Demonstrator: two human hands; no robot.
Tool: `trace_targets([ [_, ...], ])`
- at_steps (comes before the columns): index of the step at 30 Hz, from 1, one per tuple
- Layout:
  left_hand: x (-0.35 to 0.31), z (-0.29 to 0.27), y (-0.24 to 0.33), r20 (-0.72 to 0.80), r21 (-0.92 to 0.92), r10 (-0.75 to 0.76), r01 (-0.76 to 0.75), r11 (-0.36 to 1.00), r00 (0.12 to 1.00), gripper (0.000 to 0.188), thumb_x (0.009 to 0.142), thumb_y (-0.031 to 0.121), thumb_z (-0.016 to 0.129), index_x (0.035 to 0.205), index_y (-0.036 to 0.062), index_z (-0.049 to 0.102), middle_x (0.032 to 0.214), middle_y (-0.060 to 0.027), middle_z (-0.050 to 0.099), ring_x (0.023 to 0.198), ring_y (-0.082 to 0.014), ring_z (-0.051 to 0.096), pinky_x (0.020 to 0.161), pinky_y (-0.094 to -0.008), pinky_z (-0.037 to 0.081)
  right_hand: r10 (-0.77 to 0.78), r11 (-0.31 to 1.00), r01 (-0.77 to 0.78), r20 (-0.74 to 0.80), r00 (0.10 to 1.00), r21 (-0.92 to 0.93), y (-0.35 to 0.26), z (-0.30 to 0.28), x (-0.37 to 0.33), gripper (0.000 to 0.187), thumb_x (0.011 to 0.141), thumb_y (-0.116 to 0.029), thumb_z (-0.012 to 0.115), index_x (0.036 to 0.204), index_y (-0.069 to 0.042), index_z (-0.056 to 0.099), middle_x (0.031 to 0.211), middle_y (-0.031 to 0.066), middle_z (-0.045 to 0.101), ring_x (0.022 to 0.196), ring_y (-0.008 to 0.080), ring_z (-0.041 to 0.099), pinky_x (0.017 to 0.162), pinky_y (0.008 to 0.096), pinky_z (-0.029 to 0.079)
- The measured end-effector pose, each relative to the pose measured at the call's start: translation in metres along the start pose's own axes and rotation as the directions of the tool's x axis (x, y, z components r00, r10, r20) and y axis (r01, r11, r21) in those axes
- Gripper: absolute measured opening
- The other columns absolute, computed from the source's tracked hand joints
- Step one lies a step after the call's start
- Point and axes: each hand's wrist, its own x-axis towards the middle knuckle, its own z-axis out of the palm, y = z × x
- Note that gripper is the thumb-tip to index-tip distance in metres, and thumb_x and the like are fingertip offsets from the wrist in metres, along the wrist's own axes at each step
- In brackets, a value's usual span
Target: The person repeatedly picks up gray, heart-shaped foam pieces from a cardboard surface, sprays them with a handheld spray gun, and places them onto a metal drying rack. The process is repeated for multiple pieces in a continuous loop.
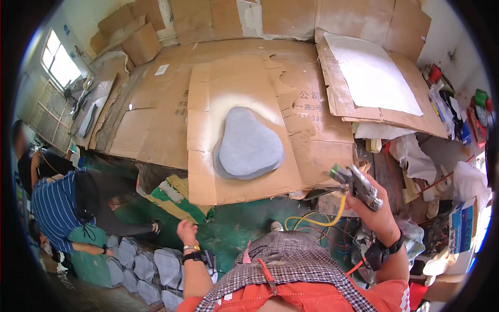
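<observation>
In my right hand (pixel 371 208) is a metal spray gun (pixel 358 186) with a yellow hose, held at the right of the cardboard-covered table. My left hand (pixel 187 232) hangs low, just off the table's front edge, fingers loosely bent and holding nothing that I can see. Between and beyond my hands, a grey rounded-triangle pad (pixel 249 143) lies flat on a cardboard sheet (pixel 205 182). A second grey edge shows beneath the pad, so it seems stacked. Pale overspray marks the cardboard around it.
A white sheet (pixel 371 73) lies on cardboard at the back right. Several similar grey pads (pixel 143 266) rest on a wire rack at lower left, where a person in a striped blue shirt (pixel 54 208) bends over. Hoses (pixel 312 222) loop above the green floor; clutter lines the right side.
</observation>
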Motion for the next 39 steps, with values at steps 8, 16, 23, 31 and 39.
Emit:
trace_targets([
  [8,-0.013,0.107,0.09,0.141,0.175,0.648,-0.663,0.728,0.749,0.016,0.083,0.009,0.062,0.097,0.0002,0.065,0.082,-0.0063,0.067,0.069,-0.0155,0.06,0.065,-0.0276,0.049,0.008,0.991,-0.023,0.12,0.993,0.13,-0.002,-0.017,-0.009,0.051,0.084,-0.004,0.066,0.131,0.001,0.048,0.103,0.002,0.06,0.093,0.0076,0.054,0.083,0.0242,0.045],
  [16,-0.009,0.212,0.077,0.399,0.392,0.45,-0.592,0.704,0.799,0.022,0.08,0.008,0.061,0.1,0.0018,0.068,0.084,-0.0094,0.068,0.079,-0.0183,0.064,0.074,-0.0317,0.051,0.067,0.998,-0.07,0.254,0.965,0.002,0.007,-0.036,-0.008,0.048,0.083,-0.003,0.065,0.129,0.0,0.05,0.095,0.0026,0.063,0.084,0.0088,0.057,0.076,0.0247,0.047],
  [23,-0.02,0.254,0.086,0.384,0.601,0.325,-0.501,0.622,0.864,0.038,0.077,0.011,0.058,0.114,0.0052,0.062,0.094,-0.0131,0.068,0.093,-0.0277,0.064,0.086,-0.0381,0.05,-0.081,0.996,0.076,0.101,0.992,0.053,-0.001,-0.034,0.023,0.051,0.081,-0.001,0.066,0.129,0.0,0.049,0.096,0.0031,0.062,0.084,0.0081,0.056,0.074,0.0245,0.047],
  [31,-0.005,0.269,0.07,0.358,0.742,0.44,-0.537,0.401,0.823,0.033,0.077,0.011,0.059,0.109,0.0063,0.066,0.107,-0.0164,0.066,0.099,-0.032,0.063,0.086,-0.0403,0.05,-0.039,0.999,0.033,0.183,0.982,0.036,0.012,-0.049,0.014,0.052,0.079,-0.001,0.067,0.129,0.0,0.051,0.087,0.0028,0.063,0.079,0.0082,0.057,0.072,0.0229,0.046],
  [39,-0.031,0.274,0.093,0.33,0.733,0.414,-0.507,0.454,0.848,0.025,0.076,0.009,0.059,0.098,0.0062,0.07,0.097,-0.0169,0.069,0.091,-0.0322,0.066,0.08,-0.0405,0.052,0.024,0.996,-0.037,0.174,0.984,0.076,0.018,-0.06,0.007,0.054,0.078,0.001,0.068,0.129,0.002,0.049,0.087,0.0035,0.063,0.076,0.0095,0.058,0.07,0.0242,0.047],
])
